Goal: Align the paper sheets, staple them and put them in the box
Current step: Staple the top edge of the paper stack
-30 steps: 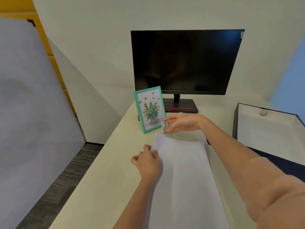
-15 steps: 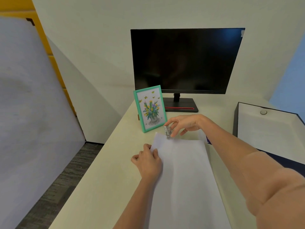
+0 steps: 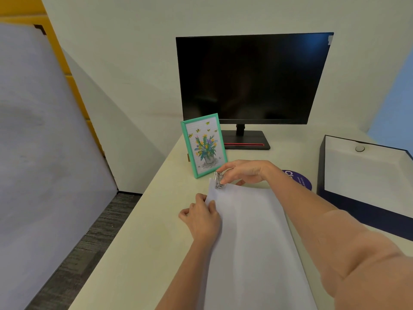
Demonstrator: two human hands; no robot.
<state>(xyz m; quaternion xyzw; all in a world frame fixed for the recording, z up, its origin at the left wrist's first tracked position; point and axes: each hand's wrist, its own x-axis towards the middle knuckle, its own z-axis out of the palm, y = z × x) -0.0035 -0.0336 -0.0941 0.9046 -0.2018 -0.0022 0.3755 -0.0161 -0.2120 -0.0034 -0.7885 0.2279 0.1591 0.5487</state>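
head view: right hand (image 3: 243,172) pinches stapler (image 3: 219,181) at far corner of paper sheets (image 3: 252,231); left hand (image 3: 202,217) grips their edge. hold edges flush, squeeze squarely.

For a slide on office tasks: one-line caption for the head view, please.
Right hand holds a small stapler at the far-left corner of the paper sheets; left hand holds their edge.

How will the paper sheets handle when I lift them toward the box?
Likely floppy: the paper sheets look thin and lie flat, so one edge lifted would probably sag. Probably light and apt to slide or fan apart; the left hand holds their edge while the right hand holds the stapler at the far corner.
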